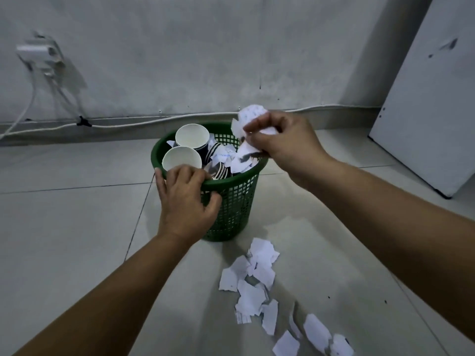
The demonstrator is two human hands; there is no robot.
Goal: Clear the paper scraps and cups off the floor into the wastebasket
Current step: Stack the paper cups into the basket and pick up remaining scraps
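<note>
While our right hand (280, 142) pinches a crumpled wad of paper scraps (246, 129) over the far rim of the green wastebasket (236, 199), our left hand (186, 201) grips the near rim, fingers curled over the edge, thumb against the lattice wall. To drop well, we judge the wad should move inward toward the basket's middle before the fingers let go; it hangs right at the rim, and light paper drifts. The left hand should hold the basket steady, since thin plastic on smooth tile (77, 227) likely slides. Basket: rigid mesh, tapered, nearly full. Inside, two paper cups (182, 158) with white interiors and dark striped sides, plus torn sheets. On the floor just in front of the basket, a trail of loose scraps (257, 286), flat, ragged-edged, white, some with print.
</note>
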